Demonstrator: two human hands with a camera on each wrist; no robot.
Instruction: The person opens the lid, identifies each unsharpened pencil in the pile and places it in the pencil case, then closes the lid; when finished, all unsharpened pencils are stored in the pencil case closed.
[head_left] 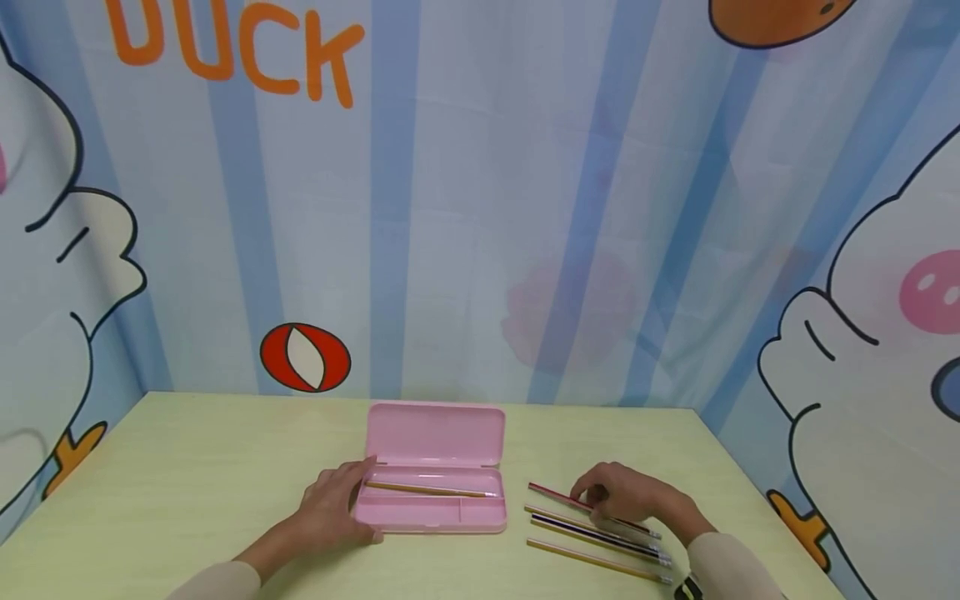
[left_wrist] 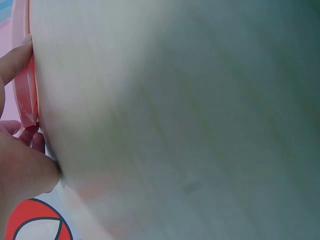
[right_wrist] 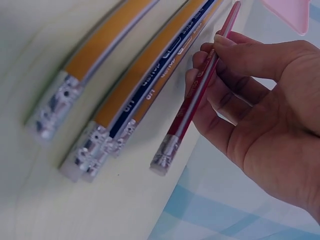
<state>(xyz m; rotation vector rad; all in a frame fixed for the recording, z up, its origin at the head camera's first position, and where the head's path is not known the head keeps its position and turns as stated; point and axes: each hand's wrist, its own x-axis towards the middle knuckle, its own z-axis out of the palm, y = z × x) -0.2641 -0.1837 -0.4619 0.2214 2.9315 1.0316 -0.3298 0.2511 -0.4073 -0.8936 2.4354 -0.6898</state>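
Observation:
A pink pencil case (head_left: pixel 437 435) lies on the table with its lid raised at the back. In its rear compartment lies one yellow pencil (head_left: pixel 431 489). My left hand (head_left: pixel 330 504) grips the case's left end, thumb at the front edge and fingers toward the hinge side. To the right of the case, my right hand (head_left: pixel 618 493) pinches a red pencil (right_wrist: pixel 200 85) between thumb and fingers, its eraser end toward the wrist. Close beside it lie a dark blue pencil (right_wrist: pixel 145 90) and several yellow pencils (right_wrist: pixel 102 42), roughly parallel.
The pale yellow table (head_left: pixel 225 467) ends at a striped blue and white curtain (head_left: pixel 480 208) with cartoon prints, which also rises at both sides. A small divider (head_left: pixel 461 510) splits the front part of the case.

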